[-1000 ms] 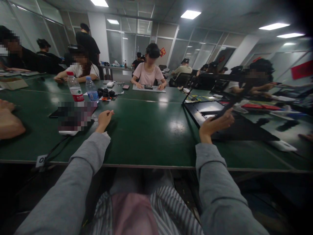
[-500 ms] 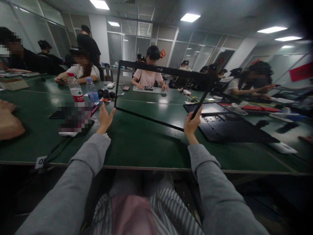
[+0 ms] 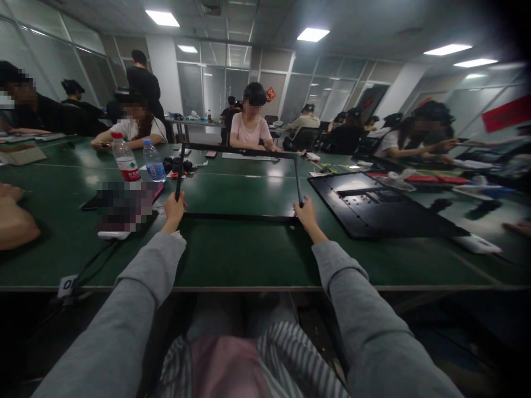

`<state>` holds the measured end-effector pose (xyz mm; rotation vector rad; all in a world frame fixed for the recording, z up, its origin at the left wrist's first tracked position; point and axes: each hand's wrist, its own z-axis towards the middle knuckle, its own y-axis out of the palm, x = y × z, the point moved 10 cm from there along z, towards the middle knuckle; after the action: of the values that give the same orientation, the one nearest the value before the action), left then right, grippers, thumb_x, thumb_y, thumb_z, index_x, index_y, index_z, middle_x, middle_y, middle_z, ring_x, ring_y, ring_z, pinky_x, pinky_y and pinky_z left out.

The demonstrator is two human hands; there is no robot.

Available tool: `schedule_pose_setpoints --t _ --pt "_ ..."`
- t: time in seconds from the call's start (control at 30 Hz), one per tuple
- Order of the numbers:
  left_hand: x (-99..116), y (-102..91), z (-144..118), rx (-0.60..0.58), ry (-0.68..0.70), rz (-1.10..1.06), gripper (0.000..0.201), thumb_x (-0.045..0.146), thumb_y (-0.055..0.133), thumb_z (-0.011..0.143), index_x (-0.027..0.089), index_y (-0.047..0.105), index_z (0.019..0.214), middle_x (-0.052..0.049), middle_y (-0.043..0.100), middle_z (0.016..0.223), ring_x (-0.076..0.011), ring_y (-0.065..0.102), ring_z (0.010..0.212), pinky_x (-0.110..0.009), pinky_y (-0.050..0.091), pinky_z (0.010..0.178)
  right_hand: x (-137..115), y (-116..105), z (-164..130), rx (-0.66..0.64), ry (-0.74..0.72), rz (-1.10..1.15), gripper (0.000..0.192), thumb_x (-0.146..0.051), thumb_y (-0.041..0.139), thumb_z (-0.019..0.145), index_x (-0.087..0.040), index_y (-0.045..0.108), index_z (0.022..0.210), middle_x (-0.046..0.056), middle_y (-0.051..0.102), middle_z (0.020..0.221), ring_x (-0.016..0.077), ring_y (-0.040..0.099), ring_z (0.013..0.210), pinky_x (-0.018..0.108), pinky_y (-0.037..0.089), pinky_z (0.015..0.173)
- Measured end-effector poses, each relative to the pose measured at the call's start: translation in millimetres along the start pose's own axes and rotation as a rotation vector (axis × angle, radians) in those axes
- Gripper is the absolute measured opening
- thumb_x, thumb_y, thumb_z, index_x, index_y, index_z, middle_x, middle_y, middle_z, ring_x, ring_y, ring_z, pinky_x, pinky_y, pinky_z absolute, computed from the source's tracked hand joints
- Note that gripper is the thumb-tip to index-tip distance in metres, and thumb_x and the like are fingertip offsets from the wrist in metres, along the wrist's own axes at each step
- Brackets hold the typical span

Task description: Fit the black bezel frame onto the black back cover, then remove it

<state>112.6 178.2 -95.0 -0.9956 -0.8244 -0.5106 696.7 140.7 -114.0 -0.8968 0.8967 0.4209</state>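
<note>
A thin black rectangular monitor bezel (image 3: 240, 217) is held up above the green table (image 3: 244, 254), its middle hollow so the tabletop shows through. My left hand (image 3: 175, 211) is closed round its lower left side. On the lower right side, my right hand (image 3: 307, 213) grips it with the thumb toward the inside. The long far edge carries a small light logo and stands higher than the near edge. To the right of my right hand lies a large black monitor back panel (image 3: 373, 207), flat on the table.
Left of my hands stand a red-capped bottle (image 3: 125, 158) and a blue-capped bottle (image 3: 153, 161), near a pixelated phone-like item (image 3: 124, 210) with a cable. Another person's arm (image 3: 16, 221) rests at the far left. People sit across the table. A white device (image 3: 479, 244) lies right.
My left hand, open beside the bezel before, now holds its left side. The bezel has come down and levelled, and my right hand has moved left with it.
</note>
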Motion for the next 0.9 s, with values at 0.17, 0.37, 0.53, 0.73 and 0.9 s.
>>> schedule_pose_setpoints --t 0.17,0.37,0.53,0.73,0.9 --pt "-9 11.3 4 -0.071 -0.026 0.061 0.044 0.034 0.062 0.097 0.013 0.064 0.136 -0.012 0.081 0.104 -0.0202 0.075 0.077 -0.030 0.055 0.081 9 2 14 -0.002 -0.056 -0.020 0.050 -0.032 0.056 0.087 -0.011 0.067 0.131 0.013 0.075 0.097 0.0292 0.070 0.095 0.049 0.055 0.097" --pt "0 9.9 -4 -0.080 0.050 0.355 0.042 0.038 0.060 0.096 0.016 0.077 0.127 -0.019 0.076 0.126 -0.0365 0.068 0.120 -0.044 0.050 0.099 12 -3 14 0.002 -0.065 -0.297 0.046 -0.025 0.057 0.089 -0.008 0.074 0.129 0.021 0.068 0.122 0.0305 0.062 0.118 0.047 0.047 0.110" --pt "0 15.2 -6 -0.100 0.094 0.480 0.048 0.042 0.060 0.095 0.014 0.078 0.130 -0.022 0.073 0.130 -0.0416 0.064 0.123 -0.049 0.049 0.100 15 -4 7 -0.016 0.001 -0.475 0.048 -0.030 0.056 0.095 -0.013 0.071 0.137 0.022 0.058 0.138 0.0359 0.051 0.131 0.052 0.043 0.111" --pt "-3 17.4 -6 -0.130 0.066 0.472 0.044 0.053 0.065 0.089 0.022 0.083 0.114 -0.019 0.074 0.118 -0.0443 0.059 0.124 -0.054 0.049 0.100 16 -1 4 -0.078 0.046 -0.556 0.043 -0.030 0.058 0.097 -0.019 0.073 0.136 0.020 0.056 0.141 0.0355 0.047 0.136 0.053 0.041 0.114" --pt "-1 22.5 -10 -0.187 0.042 0.422 0.057 0.059 0.062 0.091 0.016 0.077 0.126 -0.025 0.067 0.132 -0.0477 0.056 0.130 -0.062 0.044 0.108 18 -2 6 -0.062 0.049 -0.536 0.042 -0.033 0.057 0.097 -0.019 0.074 0.133 0.020 0.058 0.139 0.0358 0.048 0.135 0.053 0.042 0.113"
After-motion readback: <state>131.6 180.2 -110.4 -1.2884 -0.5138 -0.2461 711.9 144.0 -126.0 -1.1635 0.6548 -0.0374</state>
